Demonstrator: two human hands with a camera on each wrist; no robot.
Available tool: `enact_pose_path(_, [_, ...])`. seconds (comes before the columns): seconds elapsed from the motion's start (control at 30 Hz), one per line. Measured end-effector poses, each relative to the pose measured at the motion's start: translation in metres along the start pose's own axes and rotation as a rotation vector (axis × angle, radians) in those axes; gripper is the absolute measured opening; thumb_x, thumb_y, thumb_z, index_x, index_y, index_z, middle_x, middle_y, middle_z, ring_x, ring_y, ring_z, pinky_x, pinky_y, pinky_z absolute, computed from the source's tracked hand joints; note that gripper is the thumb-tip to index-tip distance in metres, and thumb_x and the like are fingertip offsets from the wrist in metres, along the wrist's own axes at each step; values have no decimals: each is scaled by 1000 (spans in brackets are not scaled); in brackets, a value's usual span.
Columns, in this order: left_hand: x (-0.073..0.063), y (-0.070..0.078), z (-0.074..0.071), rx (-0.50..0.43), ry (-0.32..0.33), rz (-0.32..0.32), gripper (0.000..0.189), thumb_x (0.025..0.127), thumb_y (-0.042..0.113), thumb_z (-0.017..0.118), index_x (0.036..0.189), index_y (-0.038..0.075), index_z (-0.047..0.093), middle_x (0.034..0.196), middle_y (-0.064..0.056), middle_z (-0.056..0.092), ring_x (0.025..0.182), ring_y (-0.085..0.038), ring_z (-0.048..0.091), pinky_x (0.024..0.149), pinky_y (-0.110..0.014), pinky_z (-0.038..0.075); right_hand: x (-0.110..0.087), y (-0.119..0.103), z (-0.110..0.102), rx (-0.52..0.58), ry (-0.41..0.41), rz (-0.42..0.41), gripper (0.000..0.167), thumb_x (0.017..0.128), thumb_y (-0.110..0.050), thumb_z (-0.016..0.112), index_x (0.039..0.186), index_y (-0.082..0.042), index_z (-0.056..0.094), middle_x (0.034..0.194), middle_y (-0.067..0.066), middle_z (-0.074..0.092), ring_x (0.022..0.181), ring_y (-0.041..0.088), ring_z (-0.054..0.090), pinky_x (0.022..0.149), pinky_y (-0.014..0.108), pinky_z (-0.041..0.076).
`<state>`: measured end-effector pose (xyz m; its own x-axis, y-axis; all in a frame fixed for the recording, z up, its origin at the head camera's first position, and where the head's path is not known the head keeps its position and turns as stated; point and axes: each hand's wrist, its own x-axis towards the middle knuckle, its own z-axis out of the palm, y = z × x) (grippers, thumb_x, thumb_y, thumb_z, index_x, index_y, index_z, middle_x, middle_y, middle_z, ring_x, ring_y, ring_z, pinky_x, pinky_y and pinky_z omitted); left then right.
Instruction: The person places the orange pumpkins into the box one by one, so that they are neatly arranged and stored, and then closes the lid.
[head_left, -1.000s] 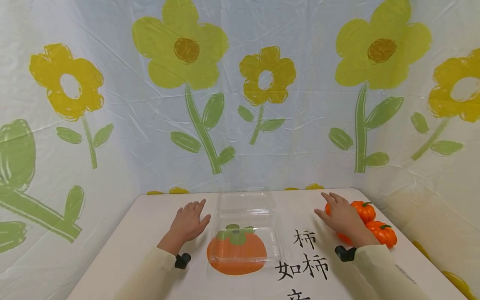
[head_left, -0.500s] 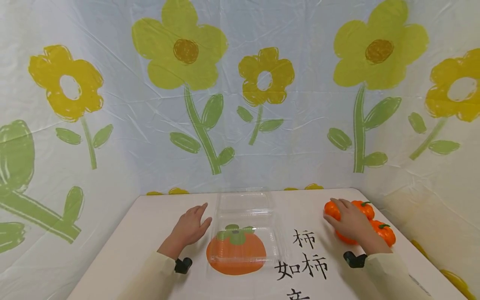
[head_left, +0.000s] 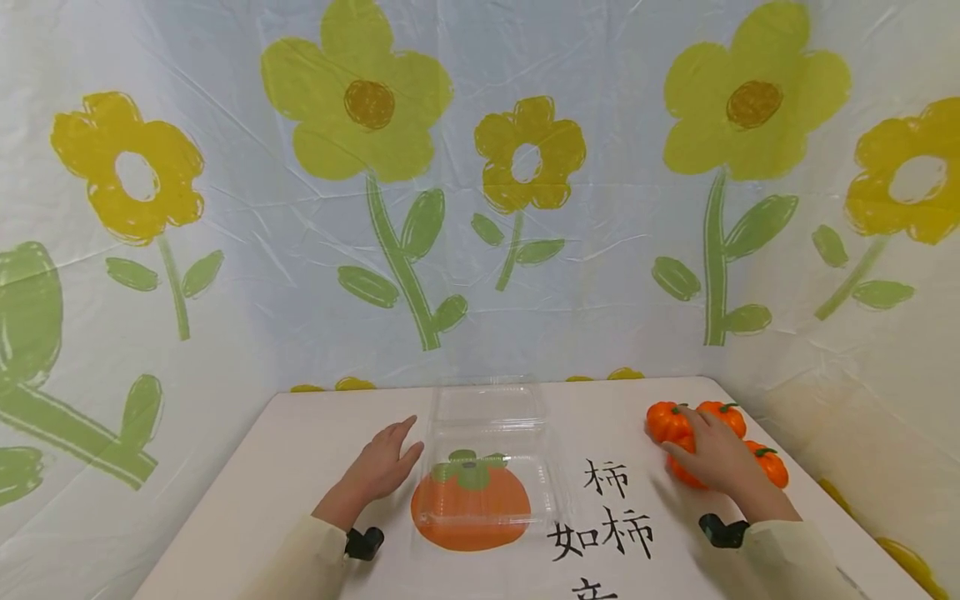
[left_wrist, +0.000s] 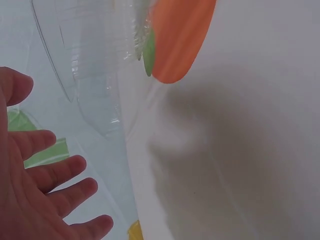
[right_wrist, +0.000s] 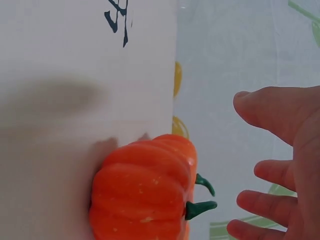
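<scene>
Several small orange pumpkins with green stems sit bunched at the table's right: one at back left (head_left: 664, 422), one at back right (head_left: 723, 418), one at front right (head_left: 771, 468). My right hand (head_left: 718, 458) hovers over the bunch, partly hiding it. In the right wrist view, its fingers and thumb are spread, with a gap to the nearest pumpkin (right_wrist: 140, 192). A clear plastic clamshell box (head_left: 491, 427) stands with its lid raised mid-table. Beside its left side is my left hand (head_left: 377, 468), holding nothing, fingers loosely extended in the left wrist view.
The white tabletop (head_left: 300, 467) carries a printed orange persimmon (head_left: 472, 533) under the box and black written characters (head_left: 628, 533) to its right. A flower-patterned curtain (head_left: 600, 275) encloses the table at the back and sides.
My right hand has moved right and slightly toward me over the pumpkins, uncovering the back left one. The left hand has shifted only slightly; the box and pumpkins stay in place.
</scene>
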<state>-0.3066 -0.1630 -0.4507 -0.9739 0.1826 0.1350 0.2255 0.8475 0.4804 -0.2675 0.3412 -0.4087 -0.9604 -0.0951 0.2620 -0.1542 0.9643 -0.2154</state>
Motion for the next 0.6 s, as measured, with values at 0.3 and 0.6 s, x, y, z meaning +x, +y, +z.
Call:
enact_pose_path(0.3, [-5, 0, 5, -111, -17, -6, 57, 100, 37, 46, 149, 11, 37, 150, -16, 42, 139, -37, 38, 114, -56, 31, -5, 10, 5, 8, 14, 12, 76, 86, -37, 67, 138, 10, 40, 129, 44, 43, 112, 59, 46, 91, 71, 41])
enact_pose_path(0.6, [-9, 1, 11, -173, -34, -23, 55, 100, 36, 46, 149, 13, 37, 150, -14, 43, 140, -37, 38, 113, -57, 31, -7, 19, 10, 25, -24, 81, 83, 87, -44, 63, 136, 17, 35, 129, 45, 41, 111, 58, 46, 93, 70, 39])
